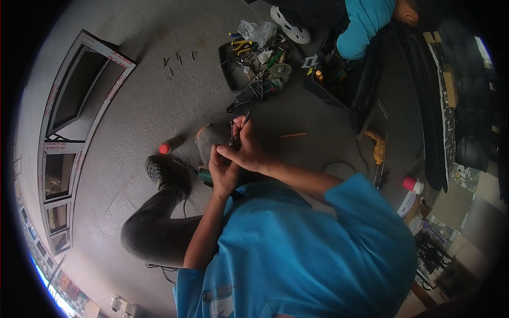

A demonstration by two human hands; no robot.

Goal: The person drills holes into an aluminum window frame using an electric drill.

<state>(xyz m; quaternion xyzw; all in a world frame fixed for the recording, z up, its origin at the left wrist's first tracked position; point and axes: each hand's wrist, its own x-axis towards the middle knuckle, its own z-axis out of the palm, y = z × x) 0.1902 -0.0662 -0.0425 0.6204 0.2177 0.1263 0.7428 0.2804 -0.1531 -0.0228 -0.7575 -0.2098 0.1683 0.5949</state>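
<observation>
A thin dark metal rod [239, 130] is pinched upright in the closed fingers of the right hand [248, 152], above the grey concrete floor [154, 100], while a green-bodied power tool [204, 176] is gripped by the left hand [224, 174] touching it from below, near a black shoe [159, 172].

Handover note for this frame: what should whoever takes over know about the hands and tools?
Left hand: closed on the green power tool at the lap.
Right hand: pinching a thin dark tool just above it.
Tool tray and yellow drill lie on the floor, out of hand.
Done: both tools gripped.
Left: work on the power tool looks unfinished; the detail is too small to tell.
</observation>
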